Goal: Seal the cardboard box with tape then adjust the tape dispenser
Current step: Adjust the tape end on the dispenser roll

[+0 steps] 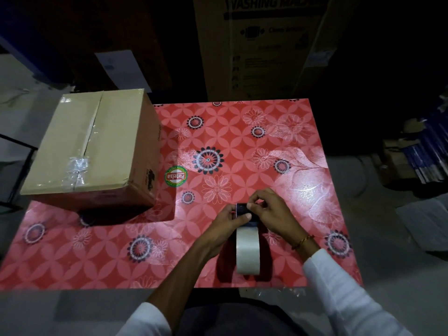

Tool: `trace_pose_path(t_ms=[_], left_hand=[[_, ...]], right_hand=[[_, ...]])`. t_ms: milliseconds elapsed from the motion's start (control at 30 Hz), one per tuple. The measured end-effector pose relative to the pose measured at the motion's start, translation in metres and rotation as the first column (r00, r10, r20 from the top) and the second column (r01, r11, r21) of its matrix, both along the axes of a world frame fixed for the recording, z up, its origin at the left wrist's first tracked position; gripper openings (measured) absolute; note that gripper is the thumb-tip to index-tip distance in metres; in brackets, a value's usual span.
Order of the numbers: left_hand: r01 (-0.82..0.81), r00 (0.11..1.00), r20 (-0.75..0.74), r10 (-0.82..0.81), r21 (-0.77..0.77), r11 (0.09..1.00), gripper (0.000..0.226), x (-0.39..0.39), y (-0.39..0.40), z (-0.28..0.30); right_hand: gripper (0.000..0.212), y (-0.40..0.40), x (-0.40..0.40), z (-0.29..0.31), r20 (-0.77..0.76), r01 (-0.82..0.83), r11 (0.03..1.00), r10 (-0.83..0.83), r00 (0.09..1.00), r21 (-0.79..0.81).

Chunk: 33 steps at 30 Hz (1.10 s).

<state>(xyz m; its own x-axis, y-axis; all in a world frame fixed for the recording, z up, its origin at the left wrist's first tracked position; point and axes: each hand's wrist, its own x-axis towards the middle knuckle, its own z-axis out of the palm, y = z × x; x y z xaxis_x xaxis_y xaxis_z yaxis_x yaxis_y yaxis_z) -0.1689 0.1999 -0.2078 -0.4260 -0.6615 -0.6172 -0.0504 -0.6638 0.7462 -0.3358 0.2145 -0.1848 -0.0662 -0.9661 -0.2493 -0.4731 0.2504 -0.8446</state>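
A closed cardboard box [92, 151] stands at the table's left side, its top flaps shut and clear tape crinkled along the near part of the seam. A tape dispenser [247, 248] with a pale roll of tape stands near the table's front edge. My left hand [230, 224] grips the dispenser's dark head from the left, thumb across it. My right hand [269, 209] pinches at the same head from the right with fingertips; whether it holds the tape's end I cannot tell.
The table wears a red flowered cloth [242, 141] with a round green sticker [176, 176]. A tall washing machine carton [264, 44] stands behind the table. Dark clutter lies on the floor at the right.
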Motion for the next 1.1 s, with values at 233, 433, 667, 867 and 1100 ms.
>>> trace_pose_path(t_ms=[233, 433, 667, 867, 1100], left_hand=[[0.049, 0.998, -0.039, -0.05, -0.015, 0.999, 0.048, -0.002, -0.002, 0.0], [0.108, 0.994, -0.004, -0.109, -0.049, 0.993, 0.055, -0.002, 0.004, 0.0], [0.19, 0.976, 0.11, -0.186, -0.023, 0.982, 0.052, 0.008, 0.02, -0.003], [0.02, 0.975, 0.221, 0.013, -0.145, 0.989, 0.028, 0.017, 0.013, 0.0], [0.199, 0.96, 0.246, -0.132, -0.273, 0.941, 0.015, 0.012, -0.025, 0.009]], right_hand=[[0.01, 0.002, -0.003, 0.0, -0.042, 0.037, 0.999, -0.035, 0.999, 0.034], [0.007, 0.001, 0.002, -0.003, -0.063, 0.144, 0.989, -0.142, 0.988, 0.029], [0.008, 0.007, 0.005, -0.017, 0.024, 0.08, 0.99, -0.083, 0.996, 0.112], [0.01, 0.011, 0.0, -0.018, 0.216, -0.043, 0.991, 0.014, 0.976, 0.13], [0.009, 0.0, -0.005, -0.015, 0.313, -0.054, 0.984, -0.002, 0.95, 0.171]])
